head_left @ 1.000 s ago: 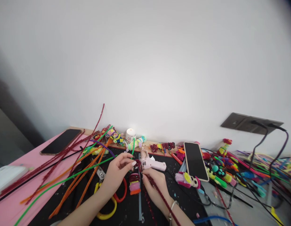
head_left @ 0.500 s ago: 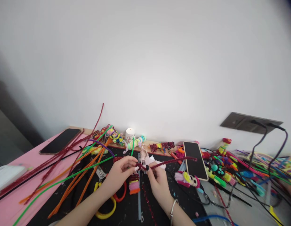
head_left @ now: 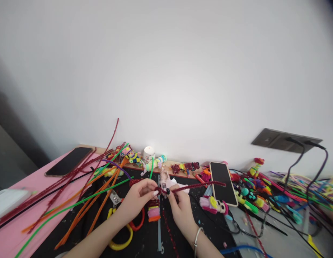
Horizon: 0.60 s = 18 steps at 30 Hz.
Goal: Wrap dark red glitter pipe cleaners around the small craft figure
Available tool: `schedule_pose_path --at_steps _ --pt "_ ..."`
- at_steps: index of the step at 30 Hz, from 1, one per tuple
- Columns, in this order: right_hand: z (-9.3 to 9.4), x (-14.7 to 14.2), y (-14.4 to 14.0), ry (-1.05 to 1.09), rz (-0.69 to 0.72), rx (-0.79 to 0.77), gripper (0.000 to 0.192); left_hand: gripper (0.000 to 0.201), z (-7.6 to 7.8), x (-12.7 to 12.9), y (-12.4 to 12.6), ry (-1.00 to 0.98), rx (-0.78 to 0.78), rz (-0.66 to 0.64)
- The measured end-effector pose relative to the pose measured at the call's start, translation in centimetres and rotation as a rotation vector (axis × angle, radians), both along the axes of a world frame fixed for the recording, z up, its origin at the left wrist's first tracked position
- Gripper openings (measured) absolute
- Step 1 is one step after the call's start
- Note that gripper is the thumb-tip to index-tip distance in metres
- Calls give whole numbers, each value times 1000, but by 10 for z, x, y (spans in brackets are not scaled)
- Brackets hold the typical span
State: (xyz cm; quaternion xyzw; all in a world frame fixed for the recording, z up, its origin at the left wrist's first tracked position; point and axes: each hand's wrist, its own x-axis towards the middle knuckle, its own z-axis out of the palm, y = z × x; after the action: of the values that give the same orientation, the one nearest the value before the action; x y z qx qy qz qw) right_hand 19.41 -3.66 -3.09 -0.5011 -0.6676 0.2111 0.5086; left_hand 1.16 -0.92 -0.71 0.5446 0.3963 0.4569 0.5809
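Red stem swung sideways, juts past right hand; pinched there and by left hand.

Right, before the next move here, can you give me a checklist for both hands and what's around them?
1. Left hand grip on the red pipe cleaner: ok, pinched at the fingertips.
2. Right hand grip on it: ok, thumb and finger closed.
3. Free end clear of the phone: cannot tell, overlaps in view.
4. Scissors uncovered: not ok, left forearm crosses them.
5. Glue gun fully visible: not ok, partly hidden.
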Motion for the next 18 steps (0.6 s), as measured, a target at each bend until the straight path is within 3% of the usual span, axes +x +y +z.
schedule_pose_path --at_steps 6,18 --pt "0 0 0 -11 -10 21 25 24 -3 1 1 -132 -115 -41" --pt "1 -1 0 -60 1 55 23 29 -5 -3 0 -200 -204 -79"
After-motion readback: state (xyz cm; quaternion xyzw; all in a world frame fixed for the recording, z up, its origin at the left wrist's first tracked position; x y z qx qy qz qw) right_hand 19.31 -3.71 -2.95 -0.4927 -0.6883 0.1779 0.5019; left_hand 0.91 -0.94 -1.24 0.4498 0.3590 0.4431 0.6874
